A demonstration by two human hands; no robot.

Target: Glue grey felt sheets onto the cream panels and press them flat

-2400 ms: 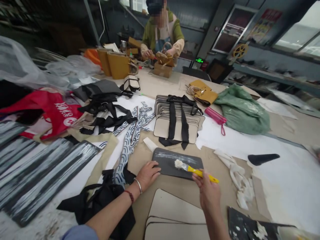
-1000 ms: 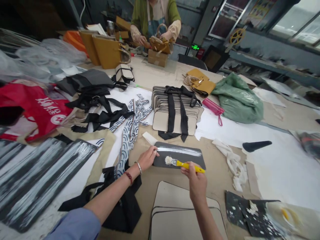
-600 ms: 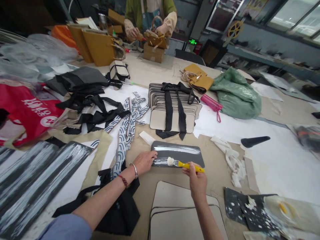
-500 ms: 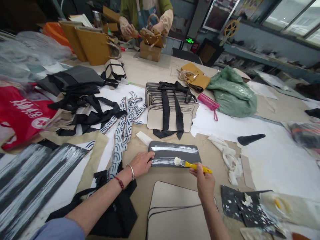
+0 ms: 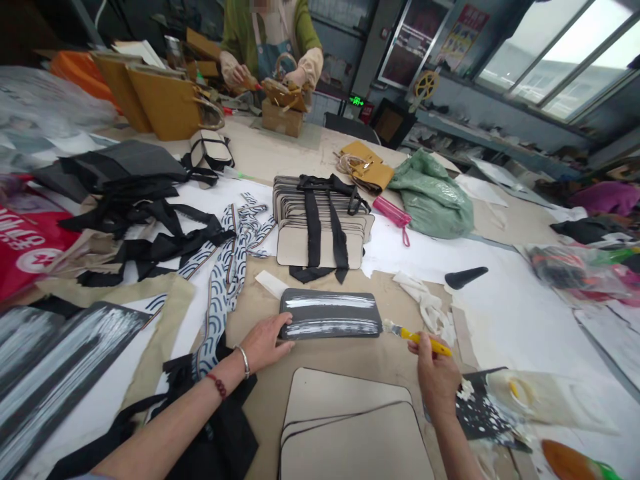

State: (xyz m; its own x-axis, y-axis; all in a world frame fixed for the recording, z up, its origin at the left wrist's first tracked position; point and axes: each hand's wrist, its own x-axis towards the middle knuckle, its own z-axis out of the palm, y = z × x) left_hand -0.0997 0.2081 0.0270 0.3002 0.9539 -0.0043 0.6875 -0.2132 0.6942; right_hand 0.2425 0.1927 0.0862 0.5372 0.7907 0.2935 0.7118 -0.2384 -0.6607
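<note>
A dark grey rounded panel [image 5: 330, 313] lies flat with two white glue streaks running along its length. My left hand [image 5: 267, 341] rests at the panel's left end, fingers apart, fingertips touching its edge. Pinched in my right hand [image 5: 437, 367] is a yellow-handled brush [image 5: 410, 335], whose white-coated bristles are just off the panel's right end. Nearer me lie several beige rounded panels [image 5: 345, 427], overlapping. Behind the grey panel stands a fanned stack of beige panels [image 5: 320, 247] with black strips [image 5: 314, 227] over it.
Patterned ribbon [image 5: 217, 313] and black fabric strips [image 5: 165, 227] lie left. Glue-spotted dark sheets [image 5: 485, 407] are at right, below a black tool [image 5: 466, 277]. A green bag [image 5: 433, 193] sits farther back. Across the table, a person [image 5: 273, 53] handles a brown bag.
The brush in my right hand has moved right, off the panel. The lower white streak now reaches the panel's right end. The whole view has shifted slightly.
</note>
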